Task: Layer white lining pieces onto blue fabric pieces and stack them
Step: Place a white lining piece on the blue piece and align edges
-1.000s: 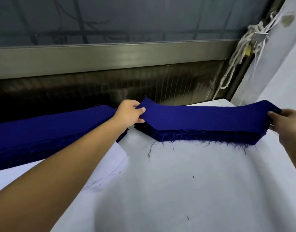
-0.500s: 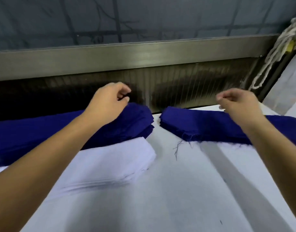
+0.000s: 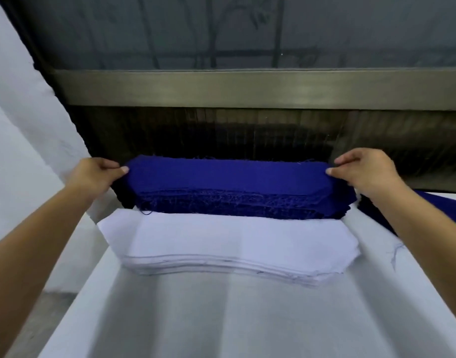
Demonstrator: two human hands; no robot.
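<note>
Since half a second ago both hands have dropped from hovering over the blue piles to the two ends of a single pile, and the view has swung to centre on it. Left hand: thumb and fingers pressed together, pinching the left end of the top blue piece. Stack of blue fabric pieces: lying at the far edge of the worktop, against the dark ribbed panel below a metal rail; many layers, near edges frayed and slightly stepped. Stack of white lining pieces: just in front of the blue stack, touching its near edge, roughly the same length, layers fanned out towards the right corner. Right hand: thumb and fingers likewise closed in a pinch on the right end of the top blue piece. Second blue pile: partly visible behind the right forearm at the far right of the worktop, apart from the held stack.
</note>
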